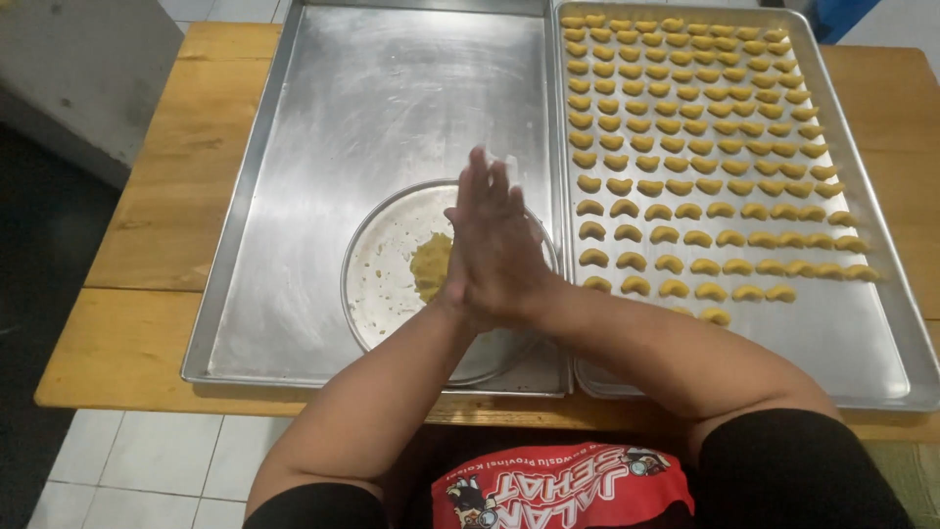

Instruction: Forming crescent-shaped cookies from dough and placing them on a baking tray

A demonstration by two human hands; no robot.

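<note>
My left hand (468,227) and my right hand (509,245) are pressed palm to palm, fingers pointing away from me, above a round metal plate (377,264). Whatever is between the palms is hidden. A small lump of yellow dough (429,264) lies on the plate just left of my hands. The plate rests on a large bare steel tray (372,108). To the right, a second steel tray (842,333) holds several rows of small yellow crescent-shaped dough pieces (685,147).
Both trays sit side by side on a wooden table (166,196). White floor tiles (137,460) show below the table's near edge. A grey block (78,69) stands at the far left.
</note>
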